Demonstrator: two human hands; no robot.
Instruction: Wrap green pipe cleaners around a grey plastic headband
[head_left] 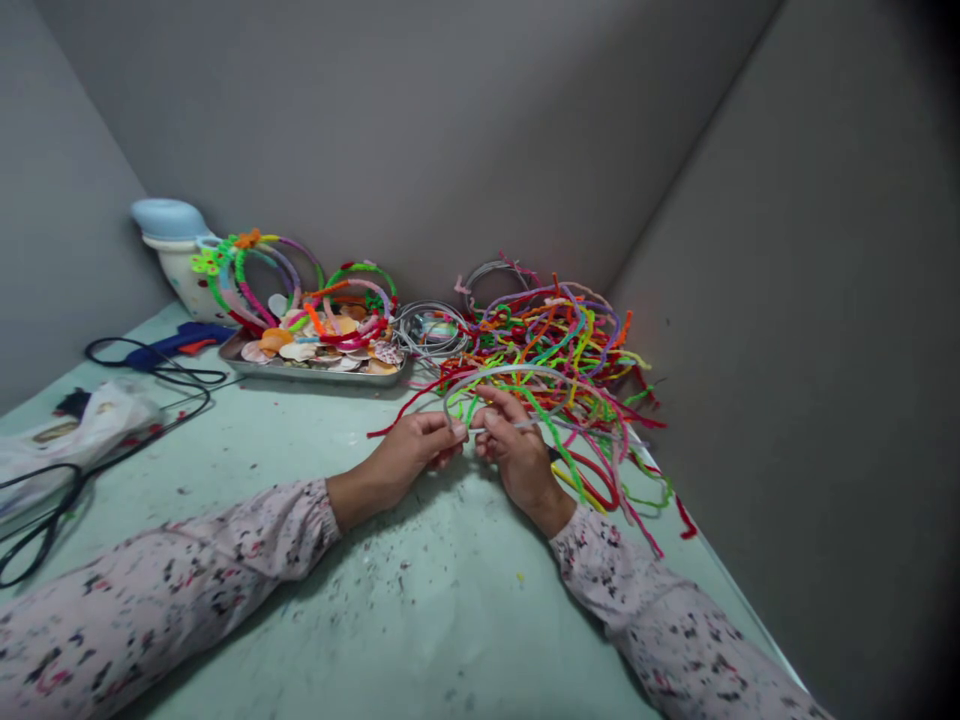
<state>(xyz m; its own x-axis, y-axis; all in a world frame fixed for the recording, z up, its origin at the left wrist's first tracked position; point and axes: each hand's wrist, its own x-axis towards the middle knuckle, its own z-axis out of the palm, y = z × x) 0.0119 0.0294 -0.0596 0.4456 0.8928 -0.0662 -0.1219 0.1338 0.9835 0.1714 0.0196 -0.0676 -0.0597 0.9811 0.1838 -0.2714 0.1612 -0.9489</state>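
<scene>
Both hands are together over the table, at the front of a heap of pipe cleaners. Between thumb and fingers, my left hand (pixel 424 447) pinches a thin pale grey ring of tube or wire (pixel 511 369). My right hand (pixel 519 458) is closed at the ring's near side, its index finger raised. A bright green pipe cleaner (pixel 556 432) passes by the right fingers and trails down behind that hand. Whether the right fingers grip it too is hard to see. Just beyond lies the tangled, many-coloured heap of pipe cleaners (pixel 577 330).
A metal tray (pixel 322 375) of shells stands at the back left, with pipe-cleaner-wrapped rings (pixel 360 268) on it. Beside it lies a coil of grey wire (pixel 433 328). A glue gun (pixel 176 343), black cord (pixel 161 445), plastic bag (pixel 105 425) and blue-lidded container (pixel 180 255) are left. Scissors-like handles (pixel 592 480) lie right.
</scene>
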